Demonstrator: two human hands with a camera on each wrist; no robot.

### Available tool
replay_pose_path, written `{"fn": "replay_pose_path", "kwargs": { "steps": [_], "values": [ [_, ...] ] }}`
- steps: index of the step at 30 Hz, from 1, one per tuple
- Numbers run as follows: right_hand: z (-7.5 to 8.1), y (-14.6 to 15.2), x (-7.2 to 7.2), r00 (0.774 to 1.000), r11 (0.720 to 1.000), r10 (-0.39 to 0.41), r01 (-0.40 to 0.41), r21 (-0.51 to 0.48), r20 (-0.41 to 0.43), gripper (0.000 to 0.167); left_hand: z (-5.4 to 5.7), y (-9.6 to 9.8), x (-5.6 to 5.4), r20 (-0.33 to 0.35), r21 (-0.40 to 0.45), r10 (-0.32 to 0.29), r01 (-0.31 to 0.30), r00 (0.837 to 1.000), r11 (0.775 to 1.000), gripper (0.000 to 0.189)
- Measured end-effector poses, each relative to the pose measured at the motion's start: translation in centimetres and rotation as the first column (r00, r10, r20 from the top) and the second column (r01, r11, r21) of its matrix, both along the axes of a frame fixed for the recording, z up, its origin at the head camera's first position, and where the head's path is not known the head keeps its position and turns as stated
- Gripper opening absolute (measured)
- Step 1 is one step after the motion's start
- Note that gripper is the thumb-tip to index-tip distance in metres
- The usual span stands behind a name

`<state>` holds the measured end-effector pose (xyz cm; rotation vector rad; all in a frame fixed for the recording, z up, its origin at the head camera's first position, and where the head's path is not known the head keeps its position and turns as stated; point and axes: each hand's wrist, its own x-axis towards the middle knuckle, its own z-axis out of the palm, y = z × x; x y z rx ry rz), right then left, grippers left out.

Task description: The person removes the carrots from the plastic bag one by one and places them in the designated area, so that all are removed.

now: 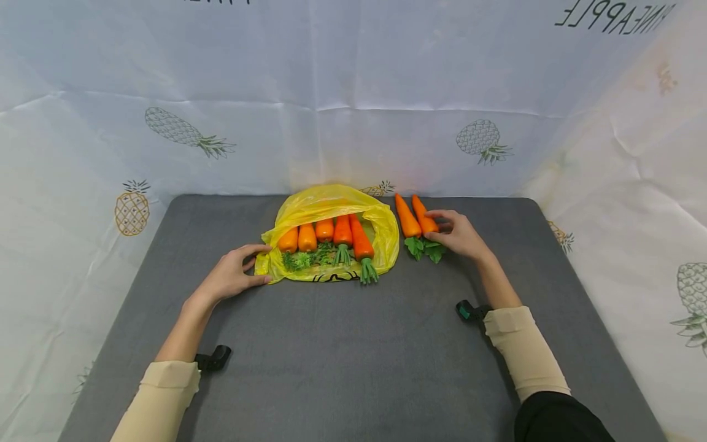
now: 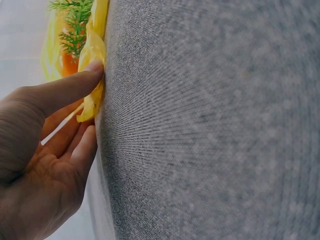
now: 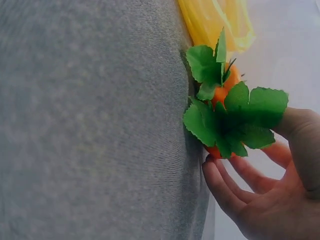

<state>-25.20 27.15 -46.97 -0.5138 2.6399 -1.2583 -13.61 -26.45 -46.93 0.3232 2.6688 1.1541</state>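
A yellow plastic bag lies on the table with its mouth toward me, several orange carrots with green tops inside it. My left hand holds the bag's left edge, thumb at the near corner and fingers farther back. In the left wrist view the thumb presses the yellow film close to the tabletop. Right of the bag lie two leafy-topped carrots side by side. The outer carrot is between the thumb and fingers of my right hand; its leaves cover part of the grip in the right wrist view.
The grey table reaches toward me in front of the bag. Beside the held carrot lies the inner carrot, close to the bag's right side. A white pineapple-print cloth hangs behind the table's far edge.
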Motion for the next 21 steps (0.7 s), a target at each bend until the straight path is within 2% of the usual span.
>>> {"fn": "replay_pose_path", "kwargs": {
  "steps": [12,21],
  "values": [
    [1.0,0.1,0.3,1.0,0.999,-0.026,0.025,-0.02,-0.016,0.053,-0.3,-0.2,-0.2,0.003,-0.012,0.005,-0.005,1.0,1.0,0.068],
    [2.5,-1.0,0.9,0.998,0.999,-0.027,0.025,-0.046,-0.057,0.052,-0.2,-0.1,-0.2,0.007,-0.008,0.007,-0.007,1.0,1.0,0.067]
  ]
}}
